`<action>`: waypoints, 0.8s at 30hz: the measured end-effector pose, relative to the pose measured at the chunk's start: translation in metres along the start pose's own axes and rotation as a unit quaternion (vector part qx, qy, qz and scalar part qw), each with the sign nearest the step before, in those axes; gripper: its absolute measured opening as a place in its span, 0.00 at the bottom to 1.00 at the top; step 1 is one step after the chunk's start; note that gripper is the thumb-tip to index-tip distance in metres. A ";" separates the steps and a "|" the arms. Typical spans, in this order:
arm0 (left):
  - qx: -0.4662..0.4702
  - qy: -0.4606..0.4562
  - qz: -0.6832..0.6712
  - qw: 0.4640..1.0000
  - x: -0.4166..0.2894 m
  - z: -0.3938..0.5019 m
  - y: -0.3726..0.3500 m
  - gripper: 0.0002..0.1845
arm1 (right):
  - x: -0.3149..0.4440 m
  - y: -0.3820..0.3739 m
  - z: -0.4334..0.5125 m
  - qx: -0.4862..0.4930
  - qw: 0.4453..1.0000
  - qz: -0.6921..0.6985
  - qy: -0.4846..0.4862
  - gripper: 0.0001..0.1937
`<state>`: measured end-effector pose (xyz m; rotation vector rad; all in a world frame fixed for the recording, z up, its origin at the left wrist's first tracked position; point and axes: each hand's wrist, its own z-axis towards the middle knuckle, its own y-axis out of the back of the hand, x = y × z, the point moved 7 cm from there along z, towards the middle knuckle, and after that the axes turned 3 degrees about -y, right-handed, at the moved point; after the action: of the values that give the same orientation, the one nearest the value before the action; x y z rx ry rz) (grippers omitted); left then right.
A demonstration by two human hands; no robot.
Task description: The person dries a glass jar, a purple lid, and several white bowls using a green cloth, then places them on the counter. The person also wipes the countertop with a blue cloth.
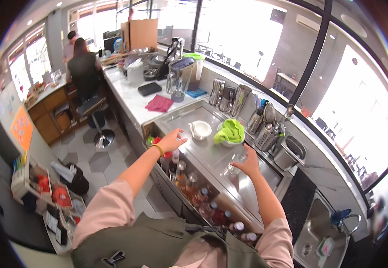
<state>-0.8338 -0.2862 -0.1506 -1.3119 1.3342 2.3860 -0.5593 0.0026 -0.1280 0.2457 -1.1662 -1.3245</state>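
Observation:
My left hand [171, 142] is held over the front edge of the steel worktop [194, 152], fingers apart and nothing in them. Closest to it is a small white bowl or cup [201, 130] with a spout or handle on its left. My right hand [250, 162] has its thumb and fingers around a clear drinking glass [235, 166] low over the steel. Just beyond the glass, a bright green cloth [231, 131] is heaped in a pale bowl [237, 143].
An open bottle rack [197, 197] runs along the worktop's front. Steel pitchers [239, 100], a perforated utensil holder [267, 137] and a steel container [289, 152] line the back. A blender jug [179, 80] and pink cloth [159, 103] lie left; a sink [318, 227] is right. Two people stand far off.

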 end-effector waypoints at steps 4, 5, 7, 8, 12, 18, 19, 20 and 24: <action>0.054 0.017 -0.008 0.998 0.077 0.118 -0.013 0.34 | -0.021 -0.022 0.010 -0.044 0.995 0.038 -0.079 0.60; 0.090 0.065 -0.062 0.992 0.093 0.136 -0.028 0.33 | -0.022 -0.024 0.011 -0.044 0.993 0.050 -0.102 0.59; 0.123 0.010 -0.096 0.988 0.099 0.161 -0.039 0.30 | -0.019 -0.023 0.013 -0.055 0.988 0.062 -0.129 0.58; 0.152 0.009 -0.107 0.983 0.100 0.169 -0.046 0.28 | -0.015 -0.022 0.014 -0.065 0.987 0.063 -0.135 0.58; 0.288 0.031 -0.140 0.947 0.098 0.175 -0.064 0.24 | 0.005 -0.011 0.015 -0.102 0.984 0.036 -0.140 0.54; 0.310 0.082 -0.210 0.924 0.096 0.180 -0.075 0.24 | 0.068 0.045 -0.003 -0.151 0.985 -0.063 -0.064 0.51; 0.318 0.102 -0.237 0.912 0.097 0.179 -0.082 0.23 | 0.082 0.059 -0.011 -0.172 0.981 -0.067 -0.059 0.51; 0.306 0.053 -0.194 0.931 0.094 0.182 -0.082 0.23 | 0.097 0.074 -0.021 -0.196 0.976 -0.073 -0.056 0.50; 0.257 -0.126 -0.089 0.954 0.062 0.183 -0.081 0.22 | 0.150 0.131 -0.084 -0.296 0.952 -0.051 -0.051 0.49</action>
<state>-0.9503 -0.1201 -0.2033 -0.9034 1.5377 1.8321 -0.4416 -0.1206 0.0058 -0.2053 -0.7960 -1.7302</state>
